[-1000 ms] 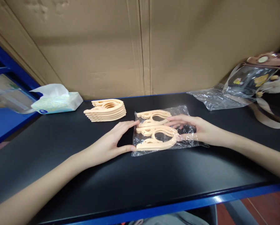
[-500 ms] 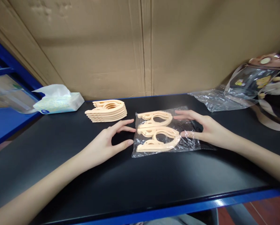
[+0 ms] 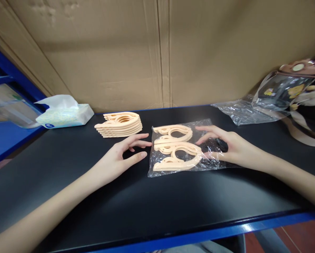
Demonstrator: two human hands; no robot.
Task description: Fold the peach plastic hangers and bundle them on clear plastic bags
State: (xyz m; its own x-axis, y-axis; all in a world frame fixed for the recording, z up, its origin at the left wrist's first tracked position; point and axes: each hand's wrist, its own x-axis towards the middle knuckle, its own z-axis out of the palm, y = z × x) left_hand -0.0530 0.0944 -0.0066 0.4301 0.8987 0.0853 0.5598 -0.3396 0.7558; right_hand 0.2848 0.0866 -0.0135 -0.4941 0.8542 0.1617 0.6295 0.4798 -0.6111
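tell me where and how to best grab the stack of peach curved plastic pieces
Probably by the rounded right end of the stack of peach curved plastic pieces, coming from the front right, thumb on its near edge, fingers on the far one. The layers lie flat and aligned, so squeezing across should keep them together; a pale tissue pack sits left, brown cardboard behind.

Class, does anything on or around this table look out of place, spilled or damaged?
Nothing looks spilled. The cardboard is dented at upper left, and loose plastic lies untidily crumpled by the bottle, while the bagged peach pieces lie neatly in two rows.
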